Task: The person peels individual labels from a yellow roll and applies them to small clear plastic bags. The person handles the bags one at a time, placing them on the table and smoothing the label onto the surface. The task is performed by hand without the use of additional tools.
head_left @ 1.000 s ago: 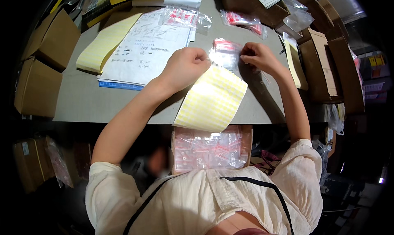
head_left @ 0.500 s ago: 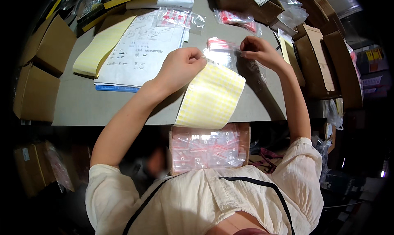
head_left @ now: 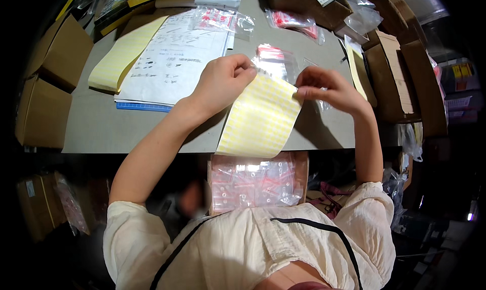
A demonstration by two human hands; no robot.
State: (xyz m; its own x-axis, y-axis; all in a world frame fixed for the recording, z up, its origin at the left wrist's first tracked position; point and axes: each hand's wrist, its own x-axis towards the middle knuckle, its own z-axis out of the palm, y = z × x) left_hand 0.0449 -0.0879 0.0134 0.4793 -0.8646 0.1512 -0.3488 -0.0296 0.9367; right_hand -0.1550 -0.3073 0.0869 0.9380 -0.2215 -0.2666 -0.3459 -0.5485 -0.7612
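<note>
Head view: left hand [head_left: 226, 83] pinches the yellow-patterned sheet [head_left: 260, 119] near twelve o'clock. Right hand [head_left: 331, 89] meets its two-o'clock corner, grip unclear.

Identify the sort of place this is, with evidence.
Likely a small packing workspace: the left hand holds a yellow sheet resembling labels, a box of small clear bags sits by the table's near edge, and cardboard boxes flank both sides.

Looks pale yellow on the sheet [head_left: 260, 117], with neat rows of brighter yellow spots. Looks grey on the surface [head_left: 101, 128], brown on the boxes [head_left: 65, 54], cream on the shirt [head_left: 217, 244]. Shows white with dark scribbles on the papers [head_left: 164, 85], see-through with pinky-red stripes on the little bags [head_left: 255, 186].
</note>
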